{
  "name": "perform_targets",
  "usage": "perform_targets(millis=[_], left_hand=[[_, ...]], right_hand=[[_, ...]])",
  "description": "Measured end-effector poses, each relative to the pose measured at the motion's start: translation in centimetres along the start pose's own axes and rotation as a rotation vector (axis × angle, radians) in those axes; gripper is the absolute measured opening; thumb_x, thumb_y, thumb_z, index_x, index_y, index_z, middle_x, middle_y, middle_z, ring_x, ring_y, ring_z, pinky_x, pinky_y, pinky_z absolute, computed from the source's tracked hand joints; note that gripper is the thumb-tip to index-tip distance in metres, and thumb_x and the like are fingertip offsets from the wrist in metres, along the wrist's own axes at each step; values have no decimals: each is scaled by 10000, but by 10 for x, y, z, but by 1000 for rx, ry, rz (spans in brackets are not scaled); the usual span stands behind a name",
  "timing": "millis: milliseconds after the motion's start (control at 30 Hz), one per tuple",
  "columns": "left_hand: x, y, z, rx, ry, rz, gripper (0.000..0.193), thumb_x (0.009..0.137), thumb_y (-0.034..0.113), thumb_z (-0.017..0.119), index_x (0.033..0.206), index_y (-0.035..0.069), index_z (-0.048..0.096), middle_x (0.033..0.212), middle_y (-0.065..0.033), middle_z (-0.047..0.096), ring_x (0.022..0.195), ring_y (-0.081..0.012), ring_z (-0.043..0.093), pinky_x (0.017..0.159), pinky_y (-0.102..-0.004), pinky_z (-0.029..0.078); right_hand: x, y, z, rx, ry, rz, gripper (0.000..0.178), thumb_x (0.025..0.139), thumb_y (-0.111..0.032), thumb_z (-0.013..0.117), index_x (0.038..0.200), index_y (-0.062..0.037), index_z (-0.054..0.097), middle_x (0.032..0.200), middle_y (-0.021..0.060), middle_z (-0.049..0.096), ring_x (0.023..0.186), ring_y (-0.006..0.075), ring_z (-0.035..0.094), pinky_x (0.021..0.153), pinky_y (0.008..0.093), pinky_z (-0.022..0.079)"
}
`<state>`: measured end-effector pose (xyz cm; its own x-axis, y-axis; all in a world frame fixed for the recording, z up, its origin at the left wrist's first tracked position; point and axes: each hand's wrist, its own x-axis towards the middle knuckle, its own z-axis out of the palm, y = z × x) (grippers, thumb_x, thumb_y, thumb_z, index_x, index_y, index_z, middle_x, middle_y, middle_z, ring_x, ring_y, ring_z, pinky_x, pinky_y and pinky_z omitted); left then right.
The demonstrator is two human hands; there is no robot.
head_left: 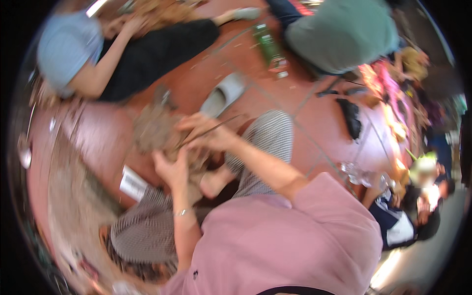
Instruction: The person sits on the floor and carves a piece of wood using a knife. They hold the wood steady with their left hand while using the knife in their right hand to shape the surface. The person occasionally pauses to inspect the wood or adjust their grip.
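My right hand (209, 132) is closed, its fingers pinching a thin dark strip (217, 126) that sticks out to the right over my wrist. Just below and to the left, my left hand (172, 169) has its thumb and fingers bent around something brownish, too blurred to name. A greyish-brown, crumpled bundle (152, 129) lies on the floor beyond both hands. More brown material (198, 160) shows beneath them, between my crossed legs. A bracelet (182, 212) circles my left wrist.
A grey slipper (223, 94), a green bottle (268, 46) and a black object (349, 118) are on the red tiles. A white label-like card (132, 184) lies by my left knee. Clear plastic (356, 174) is at right. Other people sit around, including one in light blue (71, 51).
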<state>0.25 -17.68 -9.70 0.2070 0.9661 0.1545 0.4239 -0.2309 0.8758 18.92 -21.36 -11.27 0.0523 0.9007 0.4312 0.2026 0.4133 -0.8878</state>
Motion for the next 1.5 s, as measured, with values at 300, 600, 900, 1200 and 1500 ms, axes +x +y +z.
perform_targets(millis=[300, 600, 900, 1200, 1500], left_hand=[[-6, -28, 5, 5, 70, 223, 721, 704, 360, 889, 1191, -45, 543, 1049, -218, 654, 948, -360, 667, 811, -416, 534], [-11, -16, 8, -64, 45, 205, 720, 691, 324, 899, 1192, -45, 538, 1072, -212, 653, 970, -345, 662, 834, -412, 528], [-5, -10, 4, -69, -5, 104, 694, 690, 285, 888, 1192, -44, 540, 1092, -218, 640, 1005, -374, 646, 861, -429, 516], [-4, -10, 7, -20, 23, 125, 681, 693, 262, 874, 1204, -33, 535, 1077, -195, 641, 1008, -359, 638, 876, -425, 510], [-4, -19, 9, -68, 11, 132, 680, 687, 286, 872, 1183, -39, 538, 1071, -201, 638, 990, -357, 640, 869, -427, 508]], right_hand=[[-8, 3, 4, 3, -19, 59, 235, 732, -164, 842, 962, -122, 815, 1417, 68, 588, 1357, 280, 426, 1132, 421, 348], [-16, -2, 3, 65, 19, 39, 255, 737, -184, 829, 982, -112, 810, 1395, 57, 610, 1355, 280, 433, 1123, 413, 361], [-12, 2, 4, 20, 45, 54, 267, 711, -193, 836, 966, -115, 813, 1351, 65, 639, 1355, 278, 452, 1106, 404, 399], [-10, 0, 3, -110, 36, 34, 261, 722, -197, 826, 973, -126, 813, 1350, 70, 632, 1330, 291, 484, 1092, 421, 410], [-8, -9, 2, -141, 26, 53, 261, 723, -179, 827, 978, -125, 812, 1364, 93, 620, 1308, 306, 511, 1041, 423, 452]])
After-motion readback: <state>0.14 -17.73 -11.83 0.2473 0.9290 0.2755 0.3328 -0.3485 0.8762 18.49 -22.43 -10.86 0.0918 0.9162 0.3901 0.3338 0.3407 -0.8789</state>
